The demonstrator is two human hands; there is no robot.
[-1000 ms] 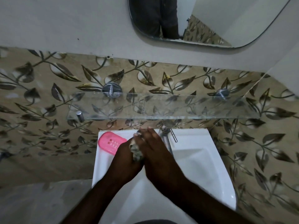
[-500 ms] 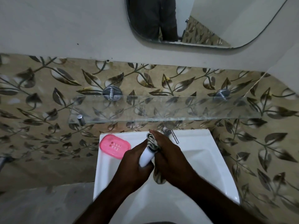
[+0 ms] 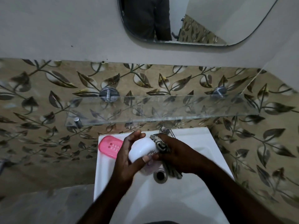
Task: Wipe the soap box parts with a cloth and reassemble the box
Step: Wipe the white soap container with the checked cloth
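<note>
My left hand grips a white oval soap box part over the white sink, fingers over its far end and thumb at its near end. My right hand holds a dark striped cloth against the right side of the white part; more cloth hangs below the hand. A pink slotted soap box part lies flat on the sink's back left corner, apart from both hands. A pale pinkish shape shows under the hands; what it is I cannot tell.
The sink drain sits just below the hands. A chrome tap stands behind them at the sink's back edge. A glass shelf juts out above the sink. A mirror hangs higher on the wall.
The white part has turned from edge-on to show its broad rounded face. Both hands have dropped nearer the drain, and the cloth now sits at the part's right side.
</note>
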